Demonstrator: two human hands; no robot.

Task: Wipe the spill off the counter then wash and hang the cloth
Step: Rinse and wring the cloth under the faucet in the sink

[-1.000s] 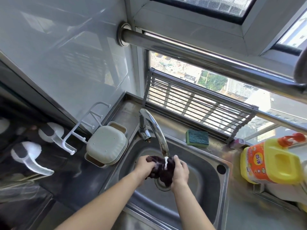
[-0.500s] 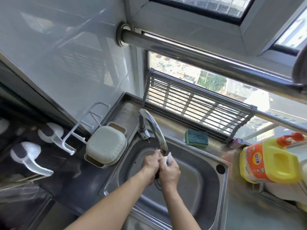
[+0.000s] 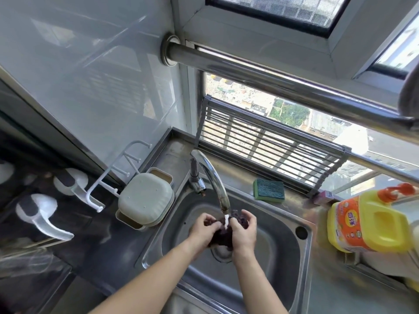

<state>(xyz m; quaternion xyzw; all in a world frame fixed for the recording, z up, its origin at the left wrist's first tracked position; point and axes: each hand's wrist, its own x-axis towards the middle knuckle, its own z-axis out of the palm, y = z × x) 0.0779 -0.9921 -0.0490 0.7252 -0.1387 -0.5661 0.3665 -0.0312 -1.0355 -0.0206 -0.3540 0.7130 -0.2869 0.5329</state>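
Our hands parted since half second ago: left hand and right hand each grip dark cloth, bunched under faucet stream over sink. We judge washing mid-scrub; hanging remains.

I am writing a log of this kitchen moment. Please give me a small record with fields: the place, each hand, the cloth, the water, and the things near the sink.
place: steel sink under a window
left hand: grips the cloth
right hand: grips the cloth
cloth: dark, bunched between both hands, above the drain
water: running from the tap onto the cloth
behind sink: green sponge on the ledge
right of sink: yellow detergent bottle
left of sink: pale lidded box
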